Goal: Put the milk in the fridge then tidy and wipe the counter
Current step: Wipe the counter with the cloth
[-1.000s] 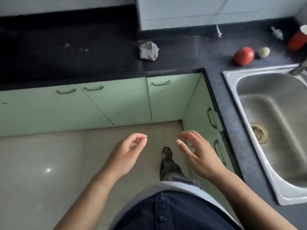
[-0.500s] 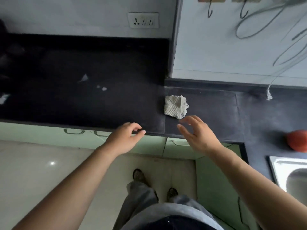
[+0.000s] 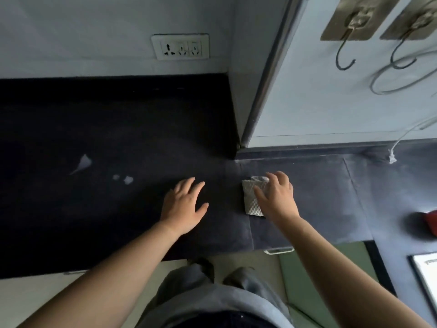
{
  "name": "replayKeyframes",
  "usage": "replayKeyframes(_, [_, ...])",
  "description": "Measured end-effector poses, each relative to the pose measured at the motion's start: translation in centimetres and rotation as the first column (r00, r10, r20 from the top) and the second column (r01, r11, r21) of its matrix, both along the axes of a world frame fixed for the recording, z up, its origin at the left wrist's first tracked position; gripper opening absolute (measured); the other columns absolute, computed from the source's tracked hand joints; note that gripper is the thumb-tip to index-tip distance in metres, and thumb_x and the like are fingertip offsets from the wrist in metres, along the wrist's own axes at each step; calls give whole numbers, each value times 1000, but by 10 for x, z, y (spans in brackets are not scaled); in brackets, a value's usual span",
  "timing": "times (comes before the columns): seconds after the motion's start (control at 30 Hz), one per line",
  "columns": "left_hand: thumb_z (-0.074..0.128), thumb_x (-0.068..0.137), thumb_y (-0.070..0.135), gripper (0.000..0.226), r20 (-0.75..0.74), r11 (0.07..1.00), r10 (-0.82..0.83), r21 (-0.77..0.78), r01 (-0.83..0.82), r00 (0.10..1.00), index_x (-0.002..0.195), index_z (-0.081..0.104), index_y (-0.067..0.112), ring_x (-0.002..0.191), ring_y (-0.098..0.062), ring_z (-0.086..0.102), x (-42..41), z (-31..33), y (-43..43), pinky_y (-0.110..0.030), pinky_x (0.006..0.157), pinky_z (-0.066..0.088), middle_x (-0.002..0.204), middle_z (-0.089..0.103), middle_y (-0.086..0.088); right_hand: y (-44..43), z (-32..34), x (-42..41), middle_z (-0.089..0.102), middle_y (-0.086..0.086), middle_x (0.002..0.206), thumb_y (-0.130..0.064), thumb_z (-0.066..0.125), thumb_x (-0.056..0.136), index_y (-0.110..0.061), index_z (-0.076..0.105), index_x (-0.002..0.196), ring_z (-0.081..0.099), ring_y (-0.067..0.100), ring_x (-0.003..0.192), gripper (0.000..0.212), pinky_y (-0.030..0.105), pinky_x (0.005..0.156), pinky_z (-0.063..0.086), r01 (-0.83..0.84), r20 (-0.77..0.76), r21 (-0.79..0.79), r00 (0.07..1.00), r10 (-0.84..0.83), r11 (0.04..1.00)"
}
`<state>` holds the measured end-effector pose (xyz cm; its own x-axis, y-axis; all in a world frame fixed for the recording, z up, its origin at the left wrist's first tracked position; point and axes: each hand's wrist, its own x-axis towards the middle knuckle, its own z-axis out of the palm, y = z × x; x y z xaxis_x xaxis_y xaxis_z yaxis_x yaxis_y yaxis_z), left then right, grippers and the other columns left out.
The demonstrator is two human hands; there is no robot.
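A folded white waffle-textured cloth (image 3: pixel 251 197) lies on the dark counter (image 3: pixel 118 209). My right hand (image 3: pixel 277 197) rests on top of the cloth's right half, fingers spread and curling over it. My left hand (image 3: pixel 184 205) hovers flat and open over the counter, just left of the cloth, holding nothing. Small white scraps (image 3: pixel 82 163) and crumbs (image 3: pixel 127 179) lie on the counter to the left. No milk or fridge is in view.
A wall socket (image 3: pixel 181 47) sits above the counter. Metal hooks (image 3: pixel 347 43) and a hanging cord (image 3: pixel 392 157) are on the right wall. A red object (image 3: pixel 431 221) and the sink edge (image 3: pixel 425 275) show at far right. Green cabinets (image 3: pixel 331 275) are below.
I have stepped up to the counter. Both hands moved forward over it; my right hand reached the cloth and now lies on it.
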<state>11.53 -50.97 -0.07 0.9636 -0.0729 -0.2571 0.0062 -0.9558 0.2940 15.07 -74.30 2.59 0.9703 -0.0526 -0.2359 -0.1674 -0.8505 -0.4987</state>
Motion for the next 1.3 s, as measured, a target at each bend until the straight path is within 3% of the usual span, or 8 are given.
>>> replayKeyframes(0.1, [42, 90, 50, 66, -65, 997, -25, 66, 29, 998, 147, 18, 26, 143, -25, 13, 0, -12, 7, -46, 113, 21, 157, 12, -4, 12, -13, 2, 22, 4, 147, -47, 47, 87, -24, 34, 135, 19, 27, 133, 54, 50, 99, 34, 21, -87, -56, 996, -26, 998])
replayKeyframes(0.37, [38, 92, 47, 67, -43, 998, -51, 40, 53, 998, 148, 9, 27, 146, -22, 0, -9, -21, 12, -47, 115, 11, 159, -2, -1, 12, -25, -26, 21, -4, 148, -53, 47, 85, -29, 26, 141, 18, 20, 137, 64, 46, 99, 34, -85, -15, -159, 996, 84, 984])
replayKeyframes(0.53, [33, 93, 49, 66, -92, 997, -43, 57, 48, 995, 148, 2, 28, 146, -20, -6, -8, -16, 11, -44, 117, 6, 159, -9, 1, 10, -28, -17, 29, 7, 144, -57, 48, 84, -33, 31, 140, 24, 32, 130, 63, 51, 93, 40, -164, -12, -215, 986, 165, 963])
replayKeyframes(0.63, [39, 93, 46, 68, -135, 999, -36, 31, 41, 990, 148, 4, 28, 146, -20, -6, -3, -11, 9, -44, 118, 8, 159, -8, 1, 10, -29, -8, 36, 15, 136, -51, 58, 80, -33, 41, 134, 33, 36, 119, 59, 47, 75, 52, -225, -11, -182, 974, 227, 957])
replayKeyframes(0.73, [39, 92, 48, 68, -119, 998, -37, 38, 42, 992, 148, 7, 28, 146, -20, -3, -3, -11, 11, -43, 117, 11, 159, -6, 2, 11, -29, 0, 42, 12, 125, -48, 64, 75, -34, 46, 128, 41, 34, 108, 58, 38, 60, 51, -279, 9, -129, 959, 283, 952])
replayKeyframes(0.9, [39, 93, 45, 64, -131, 999, -36, -17, 34, 991, 148, 9, 30, 145, -17, -6, -5, -9, 15, -40, 116, 4, 158, -10, 6, 24, -22, 11, 48, 9, 115, -38, 68, 73, -31, 53, 124, 48, 33, 103, 53, 37, 71, 48, -316, 31, -9, 948, 316, 949])
replayKeyframes(1.07, [40, 93, 43, 61, -106, 995, -55, -83, 47, 993, 146, 16, 29, 145, -17, 8, 7, 2, 39, -38, 115, 14, 158, 9, 4, 71, -9, 19, 50, 8, 116, -37, 67, 75, -31, 53, 124, 48, 30, 105, 52, 34, 82, 44, -331, 64, 61, 943, 327, 942])
replayKeyframes(1.3, [49, 89, 41, 54, 72, 988, 102, -120, -93, 992, 139, 38, 24, 134, -16, 36, 7, 22, 165, -34, 110, 30, 145, 42, 1, 180, -10, 43, 50, 5, 116, -41, 66, 74, -36, 51, 122, 47, 28, 105, 50, 34, 79, 44, -286, 128, 91, 953, 273, 954])
